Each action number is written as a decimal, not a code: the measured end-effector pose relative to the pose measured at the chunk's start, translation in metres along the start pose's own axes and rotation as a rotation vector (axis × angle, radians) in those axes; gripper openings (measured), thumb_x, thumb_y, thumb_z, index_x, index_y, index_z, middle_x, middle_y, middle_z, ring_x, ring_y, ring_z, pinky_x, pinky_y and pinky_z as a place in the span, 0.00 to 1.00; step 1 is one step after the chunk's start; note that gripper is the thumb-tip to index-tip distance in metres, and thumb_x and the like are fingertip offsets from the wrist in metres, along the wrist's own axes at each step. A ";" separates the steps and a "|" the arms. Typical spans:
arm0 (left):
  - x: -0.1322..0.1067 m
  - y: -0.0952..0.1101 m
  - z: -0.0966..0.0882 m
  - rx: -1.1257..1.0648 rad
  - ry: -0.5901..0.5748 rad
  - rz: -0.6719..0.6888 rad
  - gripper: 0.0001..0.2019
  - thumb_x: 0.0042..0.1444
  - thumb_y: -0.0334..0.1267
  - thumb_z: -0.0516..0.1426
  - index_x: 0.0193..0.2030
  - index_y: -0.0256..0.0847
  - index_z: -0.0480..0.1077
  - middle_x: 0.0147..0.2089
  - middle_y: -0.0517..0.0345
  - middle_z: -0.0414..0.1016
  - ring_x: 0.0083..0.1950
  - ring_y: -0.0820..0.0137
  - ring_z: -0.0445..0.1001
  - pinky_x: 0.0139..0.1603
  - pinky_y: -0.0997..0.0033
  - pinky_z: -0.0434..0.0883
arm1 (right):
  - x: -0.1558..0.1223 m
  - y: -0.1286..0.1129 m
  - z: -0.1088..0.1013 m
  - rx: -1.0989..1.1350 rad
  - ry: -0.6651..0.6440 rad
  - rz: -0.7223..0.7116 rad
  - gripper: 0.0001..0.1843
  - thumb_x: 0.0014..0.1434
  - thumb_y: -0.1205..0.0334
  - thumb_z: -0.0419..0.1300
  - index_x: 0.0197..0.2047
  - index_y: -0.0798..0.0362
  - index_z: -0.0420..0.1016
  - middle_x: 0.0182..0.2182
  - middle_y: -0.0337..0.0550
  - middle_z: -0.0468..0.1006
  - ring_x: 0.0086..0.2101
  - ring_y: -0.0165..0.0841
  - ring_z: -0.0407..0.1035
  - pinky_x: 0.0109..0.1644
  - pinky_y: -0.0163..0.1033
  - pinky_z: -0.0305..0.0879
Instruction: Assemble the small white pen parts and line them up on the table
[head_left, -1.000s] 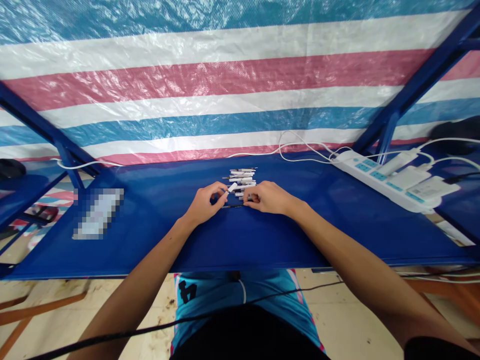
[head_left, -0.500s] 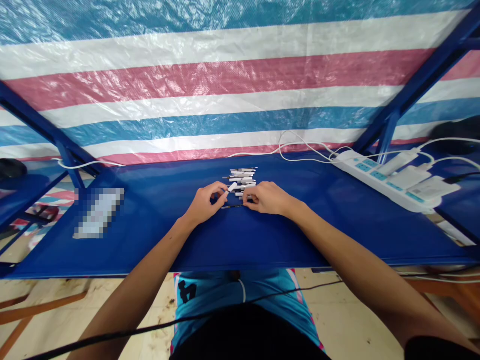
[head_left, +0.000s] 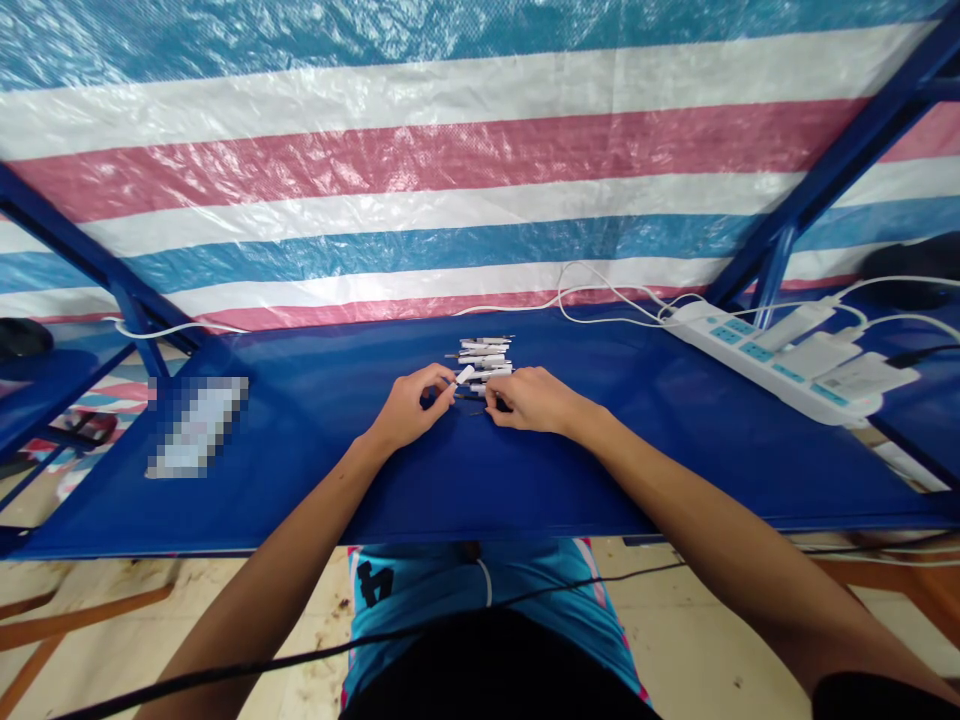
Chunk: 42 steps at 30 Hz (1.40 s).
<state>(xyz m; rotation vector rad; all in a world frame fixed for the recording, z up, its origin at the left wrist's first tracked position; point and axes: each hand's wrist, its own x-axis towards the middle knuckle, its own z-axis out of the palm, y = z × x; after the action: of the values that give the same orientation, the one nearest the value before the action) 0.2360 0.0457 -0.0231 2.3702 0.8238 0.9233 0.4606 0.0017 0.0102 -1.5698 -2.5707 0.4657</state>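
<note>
Since my left hand [head_left: 409,408] and right hand [head_left: 534,398] show, what does each hold?

Left fingers pinch a white-handled tool [head_left: 465,374]; right fingers rest narrow at a dark shaft [head_left: 471,398], just below the tool pile [head_left: 480,358] on the blue table [head_left: 300,500]

Your left hand [head_left: 409,408] and right hand [head_left: 531,398] sit just in front of the pile of slim white-capped sticks [head_left: 484,362], with only a narrow gap between them, and the pile stands in the way of a straight reach forward. You have wide room across the blue tabletop [head_left: 585,480] toward you and to both sides, out to the pixelated flat object [head_left: 199,427] on the left and the white power strip [head_left: 757,360] on the right, where its plugged-in chargers [head_left: 817,352] and looped white cables [head_left: 600,300] obstruct the far corner.
</note>
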 end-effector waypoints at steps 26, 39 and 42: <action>-0.001 -0.001 0.000 0.000 -0.014 -0.023 0.08 0.66 0.42 0.53 0.42 0.43 0.70 0.31 0.60 0.82 0.31 0.70 0.77 0.39 0.72 0.72 | -0.002 0.010 -0.002 -0.024 0.047 0.072 0.06 0.61 0.64 0.62 0.40 0.48 0.81 0.27 0.39 0.78 0.30 0.34 0.68 0.35 0.37 0.49; -0.001 -0.002 0.000 0.014 -0.018 -0.024 0.07 0.66 0.41 0.54 0.43 0.42 0.70 0.31 0.59 0.83 0.30 0.70 0.77 0.38 0.72 0.73 | -0.002 0.013 -0.001 -0.035 0.055 0.033 0.06 0.62 0.63 0.62 0.41 0.48 0.81 0.28 0.40 0.80 0.31 0.34 0.70 0.34 0.37 0.49; -0.001 -0.002 0.000 0.009 -0.023 -0.016 0.07 0.67 0.41 0.54 0.44 0.42 0.70 0.31 0.59 0.83 0.31 0.70 0.78 0.39 0.72 0.73 | -0.002 0.012 -0.001 -0.060 0.047 0.041 0.07 0.63 0.62 0.62 0.42 0.48 0.81 0.30 0.41 0.81 0.32 0.34 0.71 0.34 0.36 0.49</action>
<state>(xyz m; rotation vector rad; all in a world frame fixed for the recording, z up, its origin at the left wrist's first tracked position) 0.2349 0.0467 -0.0247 2.3738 0.8388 0.8861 0.4721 0.0058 0.0075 -1.6345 -2.5450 0.3543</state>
